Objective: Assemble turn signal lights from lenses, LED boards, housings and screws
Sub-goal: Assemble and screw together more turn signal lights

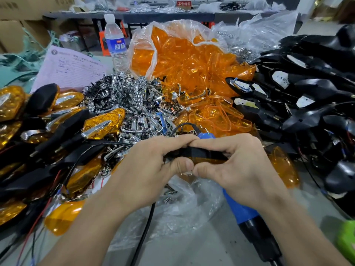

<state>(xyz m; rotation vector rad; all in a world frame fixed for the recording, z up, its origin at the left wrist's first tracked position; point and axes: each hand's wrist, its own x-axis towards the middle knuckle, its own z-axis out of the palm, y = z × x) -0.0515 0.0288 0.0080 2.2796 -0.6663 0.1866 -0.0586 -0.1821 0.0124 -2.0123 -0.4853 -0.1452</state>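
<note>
Two grips on one part here: the left grip (151, 166) and the right grip (240, 162) meet mid-view. Both curl round a black plastic turn signal housing (203, 153) with a translucent amber lens (208, 161) along its lower edge. Fingers lie over the top of the housing, thumbs press in from below, thumb tips almost touching.

The piece sits level above the desk (211, 246), just over a crumpled clear plastic bag (184, 204) with small metal screws showing inside. Under the right wrist lies a blue and black electric screwdriver (242, 212), its blue end poking out beyond the fingers. A black cable (144, 227) runs down under the left forearm. Just right of the right grip, a loose amber lens (284, 167) rests on the desk.

Beyond the hands, a heap of shiny chrome trim pieces (130, 100) fills the centre, and behind it a big clear bag of orange lenses (182, 60) spills open. On the right is a stack of black housings (307, 96), some showing white boards. On the left is a pile of assembled amber-and-black lights (101, 123).

Further back, a clear plastic water bottle with a blue label (115, 41) stands upright beside a pink printed form (71, 68). A bright green object (347, 240) peeks in at the lower right corner.
</note>
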